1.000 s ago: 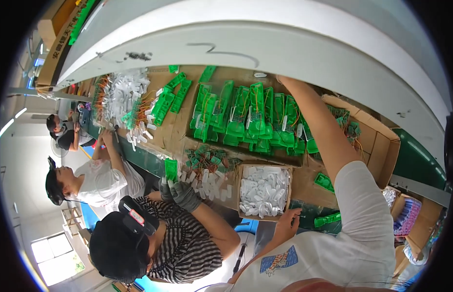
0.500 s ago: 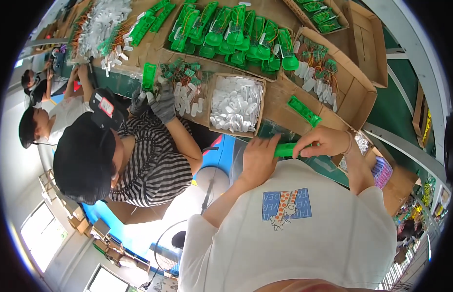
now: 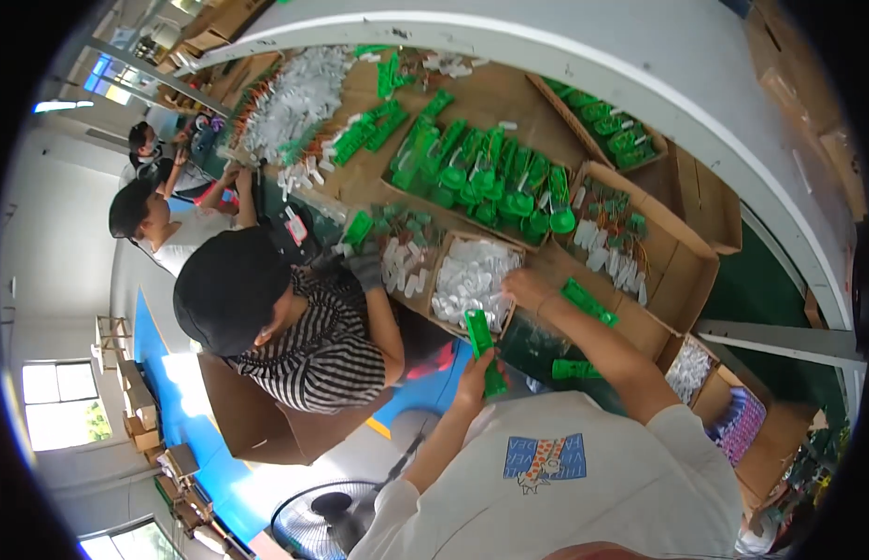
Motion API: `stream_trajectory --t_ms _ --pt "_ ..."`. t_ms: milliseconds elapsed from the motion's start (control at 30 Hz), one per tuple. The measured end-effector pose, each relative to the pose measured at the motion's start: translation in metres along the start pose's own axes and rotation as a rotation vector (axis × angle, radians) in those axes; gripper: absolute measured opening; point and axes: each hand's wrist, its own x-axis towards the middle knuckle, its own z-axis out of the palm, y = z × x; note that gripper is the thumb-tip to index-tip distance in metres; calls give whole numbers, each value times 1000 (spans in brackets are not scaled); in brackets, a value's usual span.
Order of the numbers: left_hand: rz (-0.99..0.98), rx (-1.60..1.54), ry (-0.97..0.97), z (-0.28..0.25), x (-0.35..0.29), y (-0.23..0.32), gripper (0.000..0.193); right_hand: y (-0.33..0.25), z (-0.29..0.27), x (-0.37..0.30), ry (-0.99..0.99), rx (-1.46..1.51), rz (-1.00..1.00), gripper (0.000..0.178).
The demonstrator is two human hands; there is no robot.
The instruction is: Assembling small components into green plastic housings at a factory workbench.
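My left hand [image 3: 476,375] is closed around a long green plastic housing [image 3: 478,329], held tilted upward over the table's near edge. My right hand [image 3: 529,288] reaches over the right side of a cardboard box of small white plastic pieces [image 3: 467,275]. Its fingers are bent together among the pieces, and what they pinch, if anything, is hidden. A green housing [image 3: 588,301] lies beyond my right forearm. Another green housing [image 3: 574,370] lies near the table edge, on the near side of that forearm.
Beyond the box stands a tray of green housings with wires [image 3: 490,177]. An open carton [image 3: 672,271] at right holds wired circuit boards with white pieces. A co-worker in a striped top [image 3: 313,345] sits close at left. A white frame bar [image 3: 640,84] arches across the far side.
My right hand has left the green housing and moved left to the box of white pieces. My left hand now holds a housing tilted upright. The whole view has shifted.
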Motion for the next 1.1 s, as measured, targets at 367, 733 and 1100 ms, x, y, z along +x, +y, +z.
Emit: stream_trajectory --t_ms 367,733,1100 --pt "287 165 74 72 -2 -23 44 -126 -155 -117 311 1290 567 17" --pt "333 268 -50 123 19 -81 41 -106 -148 -208 489 895 400 20" --pt "303 559 -445 157 18 -70 42 -78 -144 -232 444 1238 441 27"
